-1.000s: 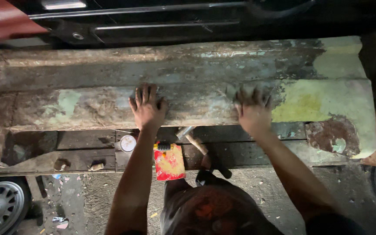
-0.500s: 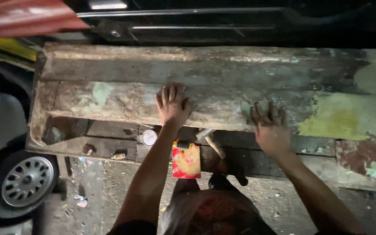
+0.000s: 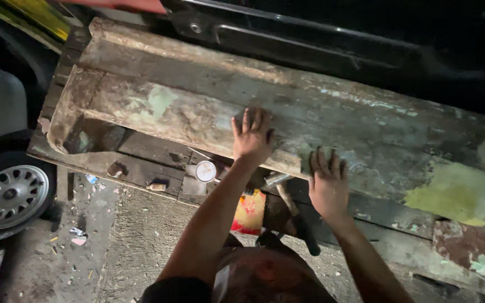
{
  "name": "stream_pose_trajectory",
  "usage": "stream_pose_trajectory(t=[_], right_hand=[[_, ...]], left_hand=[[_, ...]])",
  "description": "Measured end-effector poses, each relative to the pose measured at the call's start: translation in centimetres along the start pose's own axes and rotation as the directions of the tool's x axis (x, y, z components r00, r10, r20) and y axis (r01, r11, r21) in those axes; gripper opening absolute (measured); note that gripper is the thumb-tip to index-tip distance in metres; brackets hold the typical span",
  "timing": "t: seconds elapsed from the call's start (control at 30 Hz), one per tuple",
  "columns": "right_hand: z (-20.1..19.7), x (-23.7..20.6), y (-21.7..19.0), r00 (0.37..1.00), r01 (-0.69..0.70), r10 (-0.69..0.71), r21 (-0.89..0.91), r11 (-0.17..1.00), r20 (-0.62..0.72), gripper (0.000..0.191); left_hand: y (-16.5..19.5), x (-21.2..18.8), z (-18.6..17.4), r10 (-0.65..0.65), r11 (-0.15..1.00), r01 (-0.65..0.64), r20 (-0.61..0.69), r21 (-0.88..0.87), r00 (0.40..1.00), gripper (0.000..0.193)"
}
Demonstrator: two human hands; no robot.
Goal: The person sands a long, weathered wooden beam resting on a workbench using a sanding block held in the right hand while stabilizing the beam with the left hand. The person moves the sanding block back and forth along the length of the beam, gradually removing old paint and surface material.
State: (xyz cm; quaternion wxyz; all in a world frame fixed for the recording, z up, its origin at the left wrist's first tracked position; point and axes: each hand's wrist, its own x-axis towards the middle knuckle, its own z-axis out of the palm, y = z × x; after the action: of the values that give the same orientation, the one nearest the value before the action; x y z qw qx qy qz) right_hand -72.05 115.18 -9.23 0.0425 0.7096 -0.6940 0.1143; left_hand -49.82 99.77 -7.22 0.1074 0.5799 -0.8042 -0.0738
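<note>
Across the near edge of the low wooden table, a long, worn metal panel with flaking green and yellow paint lies flat, its far edge close to a dark vehicle body. Both hands press on the panel's near lip: the left hand lies spread, fingers apart and flat on the surface, clamped on nothing; the right hand rests just beside it, and its grip seems to cover a small greenish pad, though I cannot tell whether the fingers close on it. Below the table's near edge hang a hammer with a wooden handle and a red-and-yellow cloth; a small round tin sits on the table near the left wrist.

The likely trouble, as I judge it: the panel overhangs the table's front, so hard downward pressure could tip or slide it. Its rusted lip could cut a bare palm. The hammer looks loosely lodged and might drop towards the person's legs. A car wheel stands well apart at the left.
</note>
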Motion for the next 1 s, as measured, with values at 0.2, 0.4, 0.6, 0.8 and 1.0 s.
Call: stream_pose_trajectory(t=[0.2,0.4,0.6,0.8,1.0], right_hand=[[-0.5,1.0,6.0,0.962,-0.251,0.260,-0.098,0.963,0.089,0.070],[1.3,0.9,3.4,0.925,-0.380,0.378,-0.037,0.924,-0.038,0.051],[3.1,2.6,-12.7,0.997,-0.045,0.044,0.018,0.999,0.059,0.062],[1.1,5.5,-14.6,0.997,0.065,-0.059,0.109,0.992,-0.059,0.062],[1.3,7.9,-12.0,0.953,-0.298,0.302,-0.093,0.950,0.029,0.053]], left_hand=[[-2.0,-0.5,-1.3,0.156,0.986,-0.152,0.065,-0.066,0.986,0.067],[-10.2,-1.4,-5.2,0.113,0.992,-0.119,0.157,0.029,0.981,0.071],[-20.8,0.6,-8.3,-0.079,0.992,0.053,0.237,0.114,0.968,0.075],[-30.4,1.7,-9.6,-0.124,0.992,0.122,0.031,0.039,0.992,0.076],[-31.0,1.5,-8.7,-0.105,0.994,0.104,-0.047,-0.015,0.993,0.073]])
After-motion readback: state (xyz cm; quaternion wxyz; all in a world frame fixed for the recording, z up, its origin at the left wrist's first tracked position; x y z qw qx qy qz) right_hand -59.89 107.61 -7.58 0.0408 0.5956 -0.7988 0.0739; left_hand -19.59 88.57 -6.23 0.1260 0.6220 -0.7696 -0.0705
